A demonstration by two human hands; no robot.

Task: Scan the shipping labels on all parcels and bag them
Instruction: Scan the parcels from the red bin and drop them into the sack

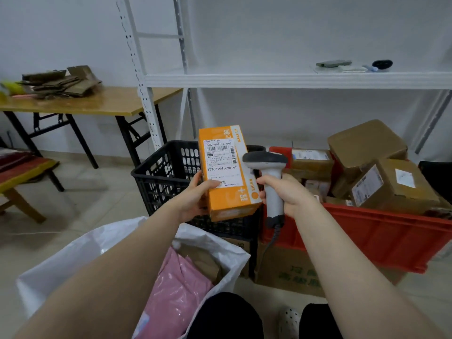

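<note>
Two hands, left (pixel 193 199) gripping orange parcel (pixel 227 172), right (pixel 286 192) gripping scanner (pixel 269 172)

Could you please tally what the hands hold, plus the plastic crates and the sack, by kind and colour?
Orange parcel: 1
Barcode scanner: 1
Black crate: 1
Red crate: 1
White sack: 1
Total: 5

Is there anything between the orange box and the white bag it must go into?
Nothing visible blocks it. The left hand holds the box near the bag, whose mouth is open; only the person's own forearm crosses it.
</note>
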